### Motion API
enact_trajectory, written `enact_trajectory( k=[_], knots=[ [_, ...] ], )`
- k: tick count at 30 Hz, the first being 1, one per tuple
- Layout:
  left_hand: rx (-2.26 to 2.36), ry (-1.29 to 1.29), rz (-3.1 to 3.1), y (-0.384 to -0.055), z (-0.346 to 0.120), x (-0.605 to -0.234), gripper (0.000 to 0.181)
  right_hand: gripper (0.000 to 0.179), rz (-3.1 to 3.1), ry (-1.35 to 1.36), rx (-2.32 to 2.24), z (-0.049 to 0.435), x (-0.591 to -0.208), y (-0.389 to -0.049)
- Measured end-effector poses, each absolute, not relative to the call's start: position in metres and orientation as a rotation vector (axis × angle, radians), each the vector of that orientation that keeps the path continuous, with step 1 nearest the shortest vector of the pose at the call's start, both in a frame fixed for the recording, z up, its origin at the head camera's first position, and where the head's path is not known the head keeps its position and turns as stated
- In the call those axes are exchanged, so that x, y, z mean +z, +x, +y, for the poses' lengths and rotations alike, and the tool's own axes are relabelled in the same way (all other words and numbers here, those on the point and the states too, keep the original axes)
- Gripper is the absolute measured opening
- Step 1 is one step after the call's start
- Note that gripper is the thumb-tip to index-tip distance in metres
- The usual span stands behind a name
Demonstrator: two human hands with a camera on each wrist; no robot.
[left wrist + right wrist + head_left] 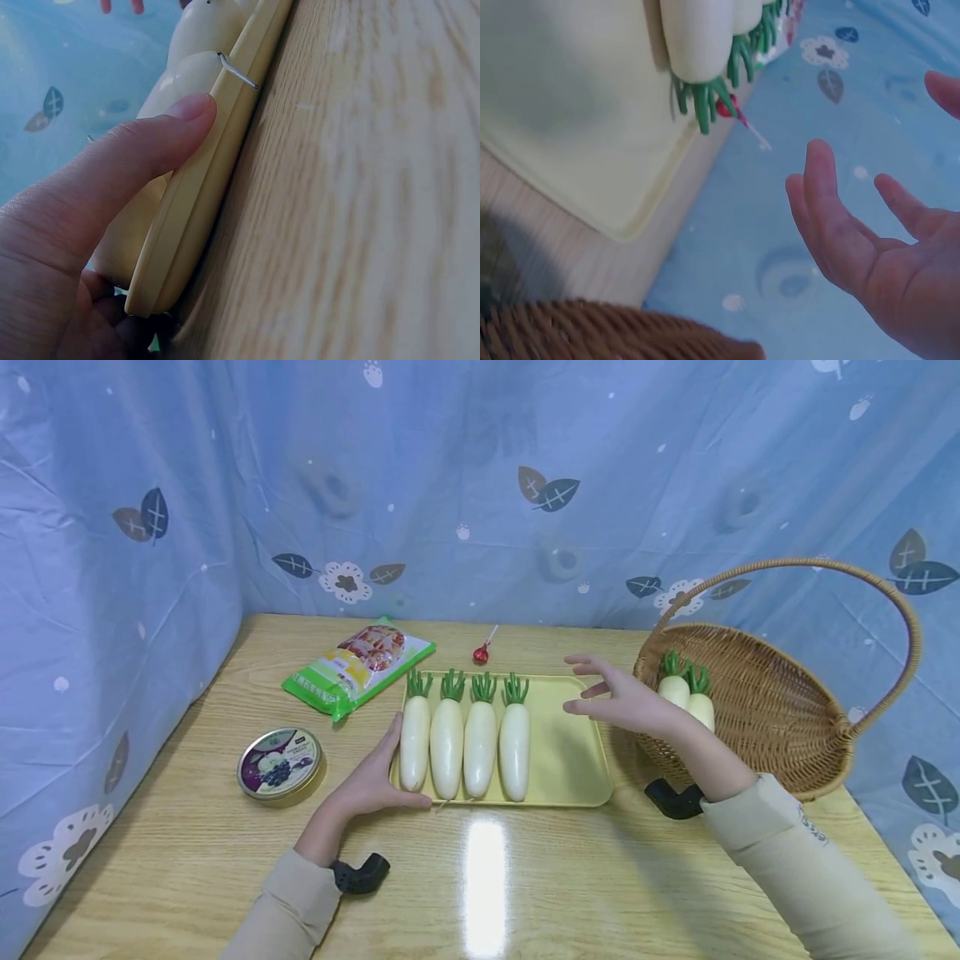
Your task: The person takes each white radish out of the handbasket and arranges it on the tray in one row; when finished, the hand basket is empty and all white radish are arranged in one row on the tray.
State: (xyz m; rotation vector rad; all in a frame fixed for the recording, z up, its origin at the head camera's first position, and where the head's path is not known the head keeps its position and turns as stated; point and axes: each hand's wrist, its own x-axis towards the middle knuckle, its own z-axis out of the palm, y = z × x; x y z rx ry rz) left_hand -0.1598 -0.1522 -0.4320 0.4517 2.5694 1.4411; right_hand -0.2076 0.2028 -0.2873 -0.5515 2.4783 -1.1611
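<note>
Several white radishes [447, 747] with green tops lie side by side on a yellow tray [573, 777], filling its left and middle part. My left hand [371, 781] grips the tray's front left corner; in the left wrist view the thumb [161, 135] lies on the rim [191, 195] and the other fingers are partly hidden behind it. Above the tray's right side hovers my right hand [622, 697], fingers spread, holding nothing. Two more radishes [701, 706] stand in a wicker basket [765, 718] at the right, partly covered by the right wrist.
A green snack bag [360, 667] lies behind the tray on the left. Nearer me on that side is a round tin [279, 766]. A red lollipop [481, 653] rests behind the tray. The basket's tall handle [825, 562] arches upward. Blue curtain [450, 485] borders the table.
</note>
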Motion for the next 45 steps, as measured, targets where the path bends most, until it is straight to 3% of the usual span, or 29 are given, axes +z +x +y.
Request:
enact_trajectory(
  k=[10,26,45],
  knots=[
    [1.459,0.429,2.517,-0.145,-0.143,-0.397,0.126,0.069,2.445,-0.527,-1.182,0.224,-0.266,-0.202],
    [1.471,0.437,2.512,-0.146,-0.144,-0.399,0.126,0.07,2.521,-0.511,-1.084,0.257,-0.239,-0.198],
    [1.473,0.432,2.509,-0.145,-0.145,-0.398,0.127,0.073,2.547,-0.355,-1.07,0.302,-0.243,-0.211]
  ],
)
